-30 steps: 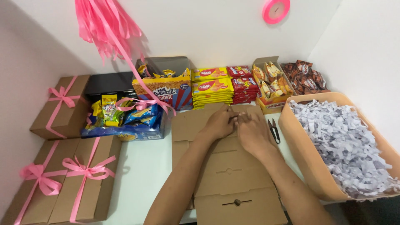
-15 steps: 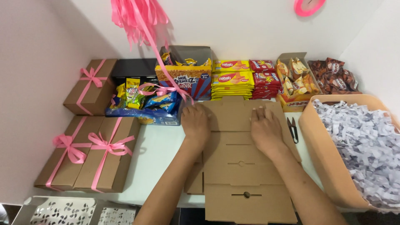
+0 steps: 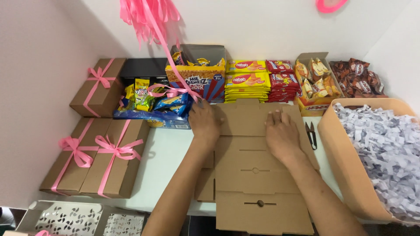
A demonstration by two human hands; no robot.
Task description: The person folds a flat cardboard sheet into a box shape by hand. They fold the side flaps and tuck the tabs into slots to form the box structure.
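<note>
Both hands have been drawn apart since the earlier frames, in which they were bunched together at the far edge of the cardboard; now they are laid flat and wide on it. The left hand is pressed palm-down on the far left part of the flat, unfolded brown cardboard box blank, its fingers spread and extended, with nothing gripped. The right hand is set likewise on the far right part, fingers open and flat against the board.

The blank lies on the white table directly before the person, its far flap just beside the stacked yellow wafer packets and the blue tray of snack bags.

Small black thread snips lie on the table just right of the blank, between it and the peach-coloured tub of shredded white paper. Three closed brown boxes tied with pink ribbon are set at the left.

Flattening and creasing of the far panel appears to be the step in hand. A fold along the scored lines would seem to be called for, with the edges gripped and the panel held steady.
</note>
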